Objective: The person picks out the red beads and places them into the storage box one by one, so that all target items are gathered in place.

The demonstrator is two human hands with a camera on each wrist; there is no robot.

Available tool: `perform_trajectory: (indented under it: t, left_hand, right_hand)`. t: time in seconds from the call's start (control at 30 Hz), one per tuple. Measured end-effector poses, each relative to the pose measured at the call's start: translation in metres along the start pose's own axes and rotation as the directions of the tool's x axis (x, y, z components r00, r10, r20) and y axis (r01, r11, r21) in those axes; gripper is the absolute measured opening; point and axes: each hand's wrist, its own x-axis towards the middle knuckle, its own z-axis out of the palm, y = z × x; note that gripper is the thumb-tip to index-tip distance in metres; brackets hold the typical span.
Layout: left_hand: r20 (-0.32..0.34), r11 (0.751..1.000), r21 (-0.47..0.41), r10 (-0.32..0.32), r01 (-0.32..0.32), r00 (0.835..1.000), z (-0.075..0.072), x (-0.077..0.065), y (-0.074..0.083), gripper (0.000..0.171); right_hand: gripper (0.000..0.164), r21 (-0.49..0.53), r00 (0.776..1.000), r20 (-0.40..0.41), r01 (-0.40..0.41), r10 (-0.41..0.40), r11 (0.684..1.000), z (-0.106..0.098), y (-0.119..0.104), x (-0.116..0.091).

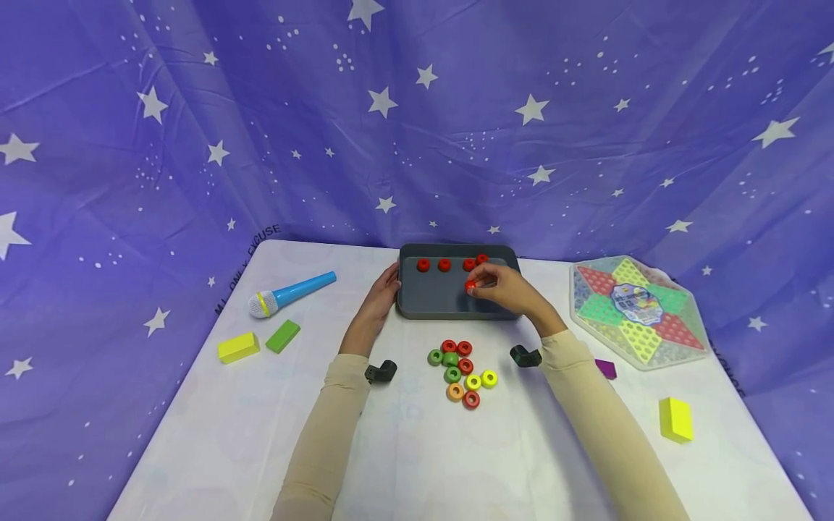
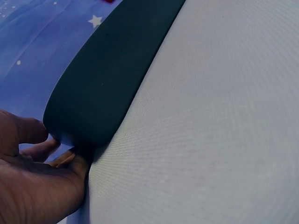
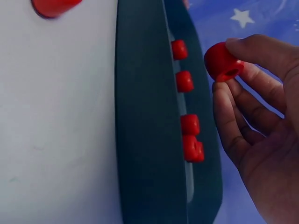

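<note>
Sleeves: two beige sleeves [image 1: 319,441] are reaching, nearest the camera, toward the gray tray [image 1: 430,293] from its near side.
Left hand [image 1: 378,300]: is gripping the tray's left end, fingers bent against the wall.
Right hand [image 1: 502,286]: is pinching a held red bead [image 3: 219,63] between thumb and fingers above the tray's right half.
Tray beads: four red beads [image 1: 423,265] are resting inside, near the tray's far wall, the right two close together.
Loose beads: red, green, orange and yellow beads [image 1: 450,359] are lying on the bench [image 1: 404,463], on the tray's near side.
Left of tray: a blue microphone [image 1: 302,291], a green block [image 1: 283,337] and a yellow block [image 1: 238,348] are lying.
Right of tray: a hexagonal game board [image 1: 637,304], a purple piece [image 1: 606,369] and a second yellow block [image 1: 675,420] are lying.
Behind tray: a starry cloth [image 1: 456,159] is hanging.
</note>
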Motion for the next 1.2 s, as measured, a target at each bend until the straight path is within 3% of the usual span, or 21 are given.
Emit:
perform_trajectory:
  t: [0.27,0.77,1.2]
  left_hand:
    - [-0.005,1.000,-0.010,-0.009,0.009,1.000,0.001,-0.002,0.001,0.053]
    - [0.000,1.000,-0.026,-0.001,0.001,1.000,0.000,0.000,0.001,0.054]
    - [0.024,0.999,-0.039,0.003,-0.002,1.000,0.000,-0.003,0.003,0.053]
  right_hand:
    - [0.023,-0.040,0.999,0.029,-0.042,0.043,0.998,0.004,-0.003,0.031]
    - [0.022,-0.298,0.978,0.115,-0.131,0.172,0.945,-0.004,-0.004,0.075]
    - [0.025,-0.380,0.982,0.039,-0.155,0.184,0.912,0.000,0.000,0.087]
